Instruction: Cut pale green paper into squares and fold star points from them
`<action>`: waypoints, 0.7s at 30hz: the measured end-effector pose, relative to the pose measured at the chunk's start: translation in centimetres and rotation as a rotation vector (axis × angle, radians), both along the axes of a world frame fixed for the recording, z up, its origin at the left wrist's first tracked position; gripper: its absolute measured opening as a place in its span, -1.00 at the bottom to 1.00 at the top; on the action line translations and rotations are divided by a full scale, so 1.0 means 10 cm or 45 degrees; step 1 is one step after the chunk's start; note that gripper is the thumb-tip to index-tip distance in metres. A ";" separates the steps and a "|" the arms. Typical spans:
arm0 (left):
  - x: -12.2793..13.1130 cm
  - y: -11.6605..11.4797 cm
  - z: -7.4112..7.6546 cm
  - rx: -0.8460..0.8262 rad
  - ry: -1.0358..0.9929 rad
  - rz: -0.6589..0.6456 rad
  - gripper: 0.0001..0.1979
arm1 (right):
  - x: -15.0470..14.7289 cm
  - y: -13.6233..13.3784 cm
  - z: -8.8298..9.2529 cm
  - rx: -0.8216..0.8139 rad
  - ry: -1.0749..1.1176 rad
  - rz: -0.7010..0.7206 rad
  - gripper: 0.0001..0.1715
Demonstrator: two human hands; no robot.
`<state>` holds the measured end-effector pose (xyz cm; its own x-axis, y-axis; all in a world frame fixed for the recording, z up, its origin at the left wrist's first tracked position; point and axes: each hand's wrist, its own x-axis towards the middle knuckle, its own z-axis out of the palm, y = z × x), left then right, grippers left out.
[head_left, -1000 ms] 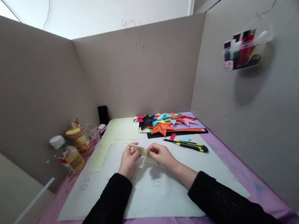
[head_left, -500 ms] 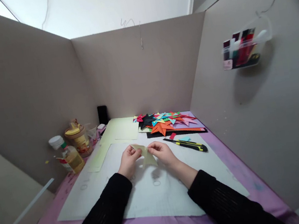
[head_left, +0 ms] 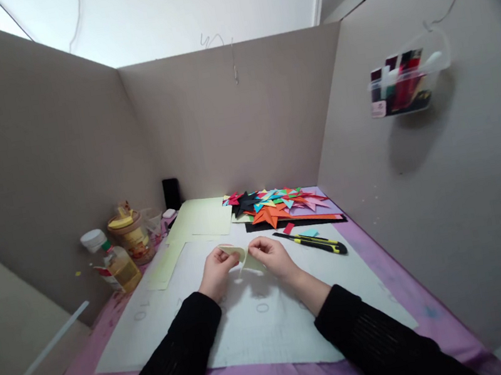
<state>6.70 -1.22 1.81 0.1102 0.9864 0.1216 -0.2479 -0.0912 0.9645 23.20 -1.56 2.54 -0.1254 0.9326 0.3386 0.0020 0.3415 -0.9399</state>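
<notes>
Between my two hands is a small piece of folded pale yellow paper [head_left: 253,263], held a little above the white sheet [head_left: 273,329]. My left hand [head_left: 216,271] pinches its left part, which curls over toward the middle. On the other side, my right hand [head_left: 272,257] grips the paper with thumb and fingertips. How the folds lie is too small to make out. A yellow and black utility knife [head_left: 319,242] lies right of my right hand, beside a red paper scrap [head_left: 288,228] and a light blue scrap [head_left: 309,233].
Folded paper stars [head_left: 271,213] are piled at the back on coloured sheets. Pale yellow sheets [head_left: 210,216] lie at back left. A bottle [head_left: 117,262] and a tub [head_left: 132,238] stand along the left wall. Grey panels [head_left: 241,125] enclose the table on three sides.
The left part of the yellow paper has bent into a curl, and its lower flap has swung up to the right. Both hands stay nearly in place, still pinching it.
</notes>
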 end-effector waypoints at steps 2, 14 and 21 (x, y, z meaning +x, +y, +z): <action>0.01 -0.01 0.01 0.010 0.014 0.000 -0.76 | 0.00 -0.01 0.03 0.018 -0.017 -0.022 -0.77; 0.02 -0.02 0.01 0.039 0.028 -0.030 -0.77 | 0.01 -0.03 0.06 0.088 -0.063 -0.078 -0.77; -0.03 -0.05 0.14 0.040 -0.183 -0.063 -0.56 | 0.08 -0.05 0.18 0.234 -0.187 -0.120 -0.83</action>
